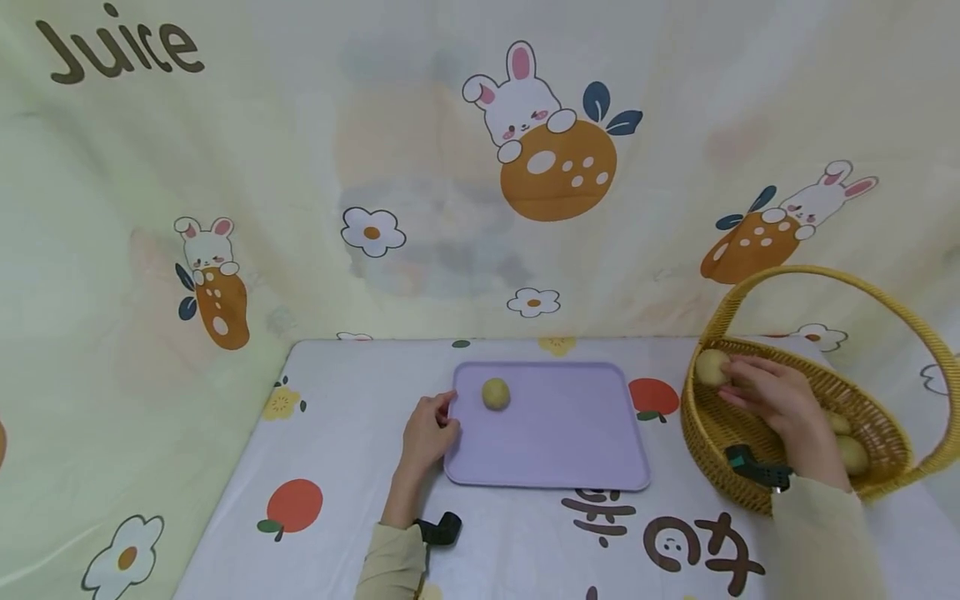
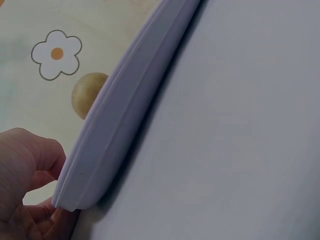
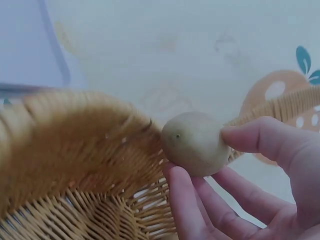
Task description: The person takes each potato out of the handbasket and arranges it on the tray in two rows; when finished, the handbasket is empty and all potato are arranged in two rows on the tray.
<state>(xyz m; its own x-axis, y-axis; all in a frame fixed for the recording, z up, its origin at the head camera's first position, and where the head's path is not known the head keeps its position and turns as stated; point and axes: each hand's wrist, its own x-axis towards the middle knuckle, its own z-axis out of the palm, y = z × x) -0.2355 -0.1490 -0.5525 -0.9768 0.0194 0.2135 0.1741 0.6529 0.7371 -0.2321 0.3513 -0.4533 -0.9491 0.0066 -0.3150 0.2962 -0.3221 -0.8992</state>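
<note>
My right hand [image 1: 776,396] holds a round yellow-green fruit [image 3: 195,144] between thumb and fingertips, inside the near-left rim of a wicker basket [image 1: 712,462]. A small dark stem spot shows on this fruit in the right wrist view. With the left hand [image 1: 429,433] I grip the left edge of a light purple tray [image 1: 562,433], thumb and fingers at its rim. One similar fruit [image 1: 496,394] lies on the tray near its upper left corner. More fruits [image 1: 852,455] sit in the right part of the basket, partly behind my right forearm.
The basket's tall arched handle [image 1: 832,273] rises over its opening. A printed cloth [image 1: 360,400] covers the table, and a patterned curtain [image 1: 420,150] hangs behind it. Each wrist wears a small black camera, like the left one [image 1: 442,529].
</note>
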